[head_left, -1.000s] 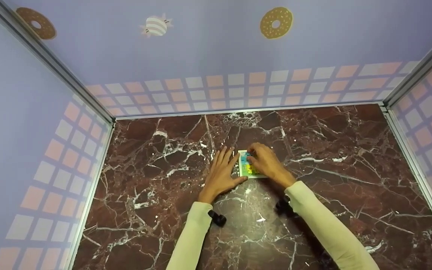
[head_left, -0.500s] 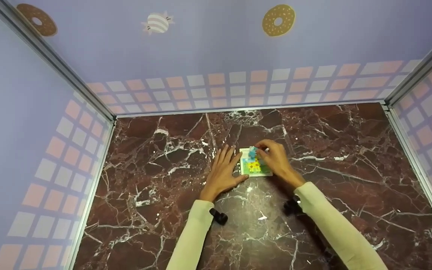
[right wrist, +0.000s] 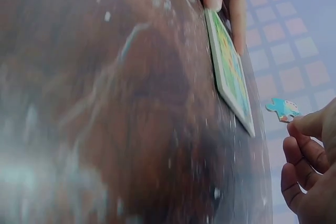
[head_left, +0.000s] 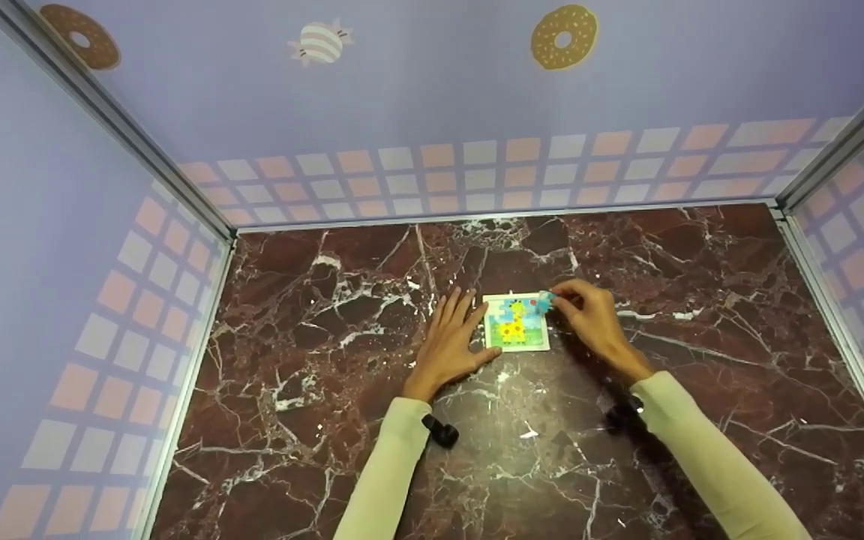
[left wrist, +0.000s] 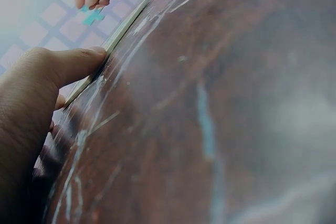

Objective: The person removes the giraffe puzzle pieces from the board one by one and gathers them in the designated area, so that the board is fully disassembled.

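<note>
Right hand (head_left: 593, 319) pinches blue puzzle piece (right wrist: 281, 107) by upper right corner of puzzle board (head_left: 529, 337); left hand (head_left: 448, 345) steadies board's left side.
Right fingers clamped on piece, raised off the board in both wrist views; left fingers straight, slightly apart, thumb touching board edge near its lower left corner. Board lies flat on dark red marbled tabletop (head_left: 312, 465), yellow giraffe (head_left: 511, 330) pictured, pale patch at its upper left. Pale sleeves (head_left: 383, 469) on both arms.
</note>
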Demonstrator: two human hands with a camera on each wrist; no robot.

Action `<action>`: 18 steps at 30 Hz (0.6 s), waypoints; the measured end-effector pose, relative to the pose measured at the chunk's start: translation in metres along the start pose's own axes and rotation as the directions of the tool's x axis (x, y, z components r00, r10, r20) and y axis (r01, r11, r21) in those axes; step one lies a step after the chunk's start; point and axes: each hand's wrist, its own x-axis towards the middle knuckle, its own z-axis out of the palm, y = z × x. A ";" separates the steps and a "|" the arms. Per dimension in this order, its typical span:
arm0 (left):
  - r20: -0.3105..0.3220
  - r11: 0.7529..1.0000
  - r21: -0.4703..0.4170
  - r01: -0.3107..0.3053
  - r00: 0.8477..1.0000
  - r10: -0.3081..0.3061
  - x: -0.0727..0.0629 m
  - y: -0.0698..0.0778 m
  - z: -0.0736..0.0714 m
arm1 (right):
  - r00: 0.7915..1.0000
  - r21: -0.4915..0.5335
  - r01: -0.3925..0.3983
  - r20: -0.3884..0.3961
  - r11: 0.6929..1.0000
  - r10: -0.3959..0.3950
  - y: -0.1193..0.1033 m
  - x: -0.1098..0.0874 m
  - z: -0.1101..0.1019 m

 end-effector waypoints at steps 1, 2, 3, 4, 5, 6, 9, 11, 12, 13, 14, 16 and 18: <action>-0.001 1.000 0.003 0.000 1.000 0.000 0.000 0.000 0.000 | 1.000 0.000 -0.012 0.000 1.000 0.012 0.002 -0.001 -0.003; -0.001 1.000 0.005 0.000 1.000 0.000 0.000 0.001 0.000 | 1.000 0.001 -0.027 0.001 1.000 0.027 0.003 -0.001 -0.007; -0.003 1.000 0.008 -0.002 1.000 0.002 0.000 0.001 0.000 | 0.999 0.001 -0.041 0.002 0.999 0.041 0.005 -0.002 -0.010; -0.004 1.000 0.010 -0.003 1.000 0.003 0.000 0.001 0.000 | 0.998 -0.002 -0.058 0.003 0.998 0.058 0.007 -0.002 -0.013; -0.006 1.000 0.011 -0.004 1.000 0.004 0.000 0.001 0.000 | 0.997 -0.002 -0.074 0.003 0.997 0.074 0.009 -0.003 -0.016; -0.008 1.000 0.011 -0.006 1.000 0.006 0.001 0.002 0.000 | 0.996 0.002 -0.089 0.005 0.996 0.089 0.011 -0.003 -0.019; -0.011 1.000 0.010 -0.009 1.000 0.009 0.001 0.002 0.000 | 0.992 0.017 -0.122 0.016 0.992 0.122 0.017 -0.005 -0.026; -0.012 1.000 0.009 -0.009 1.000 0.009 0.001 0.001 0.000 | 0.990 0.031 -0.142 0.027 0.989 0.141 0.021 -0.006 -0.029; -0.012 1.000 0.010 -0.009 1.000 0.009 0.001 0.001 0.001 | 0.988 0.036 -0.150 0.033 0.988 0.148 0.023 -0.006 -0.030; -0.012 1.000 0.012 -0.008 1.000 0.008 0.002 0.000 0.001 | 0.987 0.035 -0.158 0.040 0.987 0.156 0.024 -0.006 -0.031; -0.012 1.000 0.013 -0.007 1.000 0.008 0.002 0.000 0.001 | 0.986 0.033 -0.164 0.047 0.986 0.162 0.026 -0.006 -0.032; -0.009 1.000 0.012 -0.004 1.000 0.004 0.001 -0.001 0.001 | 0.984 0.015 -0.169 0.058 0.986 0.168 0.029 -0.006 -0.032; -0.006 1.000 0.012 0.000 1.000 0.000 0.001 -0.001 0.001 | 0.984 -0.015 -0.166 0.068 0.986 0.167 0.032 -0.006 -0.032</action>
